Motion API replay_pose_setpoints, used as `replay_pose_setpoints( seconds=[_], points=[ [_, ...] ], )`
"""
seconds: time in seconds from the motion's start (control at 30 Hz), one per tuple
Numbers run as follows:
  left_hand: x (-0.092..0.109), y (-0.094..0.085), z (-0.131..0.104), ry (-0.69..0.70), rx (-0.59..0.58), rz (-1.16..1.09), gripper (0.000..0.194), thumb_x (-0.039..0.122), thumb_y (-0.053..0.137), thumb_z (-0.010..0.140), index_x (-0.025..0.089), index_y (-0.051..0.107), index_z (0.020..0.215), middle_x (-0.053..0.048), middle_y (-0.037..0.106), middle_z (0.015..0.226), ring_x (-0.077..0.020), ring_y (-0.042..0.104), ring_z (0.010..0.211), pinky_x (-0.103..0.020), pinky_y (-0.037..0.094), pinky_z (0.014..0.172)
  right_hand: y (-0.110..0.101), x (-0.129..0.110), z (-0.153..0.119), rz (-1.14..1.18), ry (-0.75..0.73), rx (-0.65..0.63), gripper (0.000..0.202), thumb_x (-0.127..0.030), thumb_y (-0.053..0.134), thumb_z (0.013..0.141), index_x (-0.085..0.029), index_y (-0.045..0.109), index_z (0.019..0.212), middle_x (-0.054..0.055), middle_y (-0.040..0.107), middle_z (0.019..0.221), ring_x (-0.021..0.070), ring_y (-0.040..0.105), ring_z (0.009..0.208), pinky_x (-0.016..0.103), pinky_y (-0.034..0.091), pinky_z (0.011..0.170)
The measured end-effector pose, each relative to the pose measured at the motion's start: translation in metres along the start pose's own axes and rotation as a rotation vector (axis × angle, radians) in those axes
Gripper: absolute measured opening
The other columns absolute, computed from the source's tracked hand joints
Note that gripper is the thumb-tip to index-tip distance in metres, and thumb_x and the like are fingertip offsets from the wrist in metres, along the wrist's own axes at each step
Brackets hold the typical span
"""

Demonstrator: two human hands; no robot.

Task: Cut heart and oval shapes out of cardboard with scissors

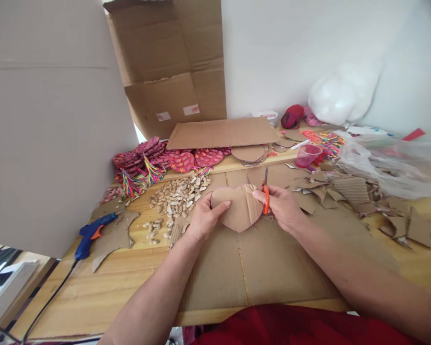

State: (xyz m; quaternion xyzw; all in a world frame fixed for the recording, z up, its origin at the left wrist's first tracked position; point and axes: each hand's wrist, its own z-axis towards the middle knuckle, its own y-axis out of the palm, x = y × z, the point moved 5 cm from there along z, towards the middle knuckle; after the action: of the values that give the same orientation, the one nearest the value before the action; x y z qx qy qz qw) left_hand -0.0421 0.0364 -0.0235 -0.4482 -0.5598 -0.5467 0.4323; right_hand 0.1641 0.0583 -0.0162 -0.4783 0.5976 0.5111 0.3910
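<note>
A brown cardboard heart (235,208) is held up in front of me over a flat cardboard sheet (273,268). My left hand (204,215) pinches its left side, thumb on top. With thumb and fingers, my right hand (280,203) grips the upper right edge of the heart. Orange-handled scissors (266,199) also sit in my right hand, their blades pointing up and away from me. The fingers beneath the heart are hidden.
Left are a blue glue gun (91,235) with a cord, a cardboard scrap (113,239) and a peanut-shell pile (181,194). Behind lie patterned red pieces (147,158) with tassels. Cardboard offcuts (352,189), a pink cup (308,155) and a plastic bag (391,163) lie right.
</note>
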Motion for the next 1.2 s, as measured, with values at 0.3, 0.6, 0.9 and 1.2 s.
replay_pose_setpoints(
  seconds=[0.3,0.6,0.9,1.2],
  points=[
    [0.000,0.003,0.001,-0.047,-0.082,-0.061,0.051,0.033,0.088,0.067,0.015,0.071,0.112,-0.006,0.075,0.098,-0.0169,0.066,0.085,-0.026,0.052,0.079,0.000,0.002,0.003,0.056,0.040,-0.054,0.041,-0.051,0.090,0.053,-0.019,0.065,0.062,0.000,0.062,0.059,0.0119,0.050,0.052,0.026,0.037,0.049],
    [-0.003,-0.002,0.002,-0.055,-0.059,-0.033,0.049,0.033,0.086,0.070,0.016,0.070,0.113,-0.006,0.075,0.100,-0.0171,0.066,0.085,-0.027,0.052,0.080,-0.004,-0.004,0.007,0.015,0.002,-0.077,0.040,-0.044,0.094,0.050,-0.019,0.068,0.068,-0.005,0.059,0.058,0.0090,0.045,0.052,0.024,0.031,0.050],
    [-0.004,0.002,-0.002,-0.084,-0.150,0.086,0.049,0.035,0.084,0.073,0.018,0.069,0.117,-0.006,0.076,0.104,-0.0199,0.068,0.091,-0.028,0.053,0.081,0.004,0.002,-0.002,-0.020,0.014,-0.027,0.038,-0.041,0.090,0.048,-0.018,0.060,0.056,-0.005,0.057,0.054,0.0103,0.046,0.053,0.026,0.033,0.056],
    [-0.008,-0.003,-0.001,-0.174,-0.141,0.076,0.053,0.034,0.087,0.069,0.017,0.069,0.115,-0.007,0.076,0.103,-0.0204,0.069,0.090,-0.028,0.053,0.080,0.005,0.006,0.002,-0.082,-0.034,-0.025,0.045,-0.045,0.090,0.049,-0.019,0.054,0.052,-0.007,0.049,0.050,0.0078,0.037,0.049,0.025,0.027,0.051]
  ],
)
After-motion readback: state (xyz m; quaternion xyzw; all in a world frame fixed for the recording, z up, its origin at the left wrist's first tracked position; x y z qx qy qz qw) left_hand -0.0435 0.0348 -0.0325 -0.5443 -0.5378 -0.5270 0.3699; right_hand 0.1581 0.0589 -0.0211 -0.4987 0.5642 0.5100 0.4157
